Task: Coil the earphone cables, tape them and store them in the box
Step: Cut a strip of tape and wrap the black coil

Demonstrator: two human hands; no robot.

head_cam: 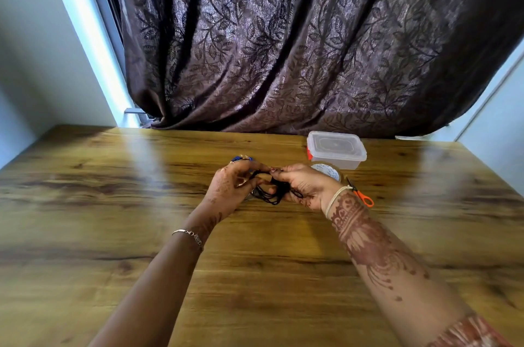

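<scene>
A black earphone cable (271, 191) hangs in several loose loops between both hands, just above the middle of the wooden table (141, 233). My left hand (232, 189) pinches the loops from the left. My right hand (304, 185) grips the bundle from the right, thumb and forefinger meeting the left fingertips at the top. A clear plastic box (336, 149) with its lid on stands at the back right. A roll of clear tape (329, 171) lies just behind my right hand. The image is slightly blurred.
Small orange-handled scissors (363, 196) lie on the table beside my right wrist. A blue object (241, 159) peeks out behind my left hand. A dark patterned curtain (283, 49) hangs along the table's far edge.
</scene>
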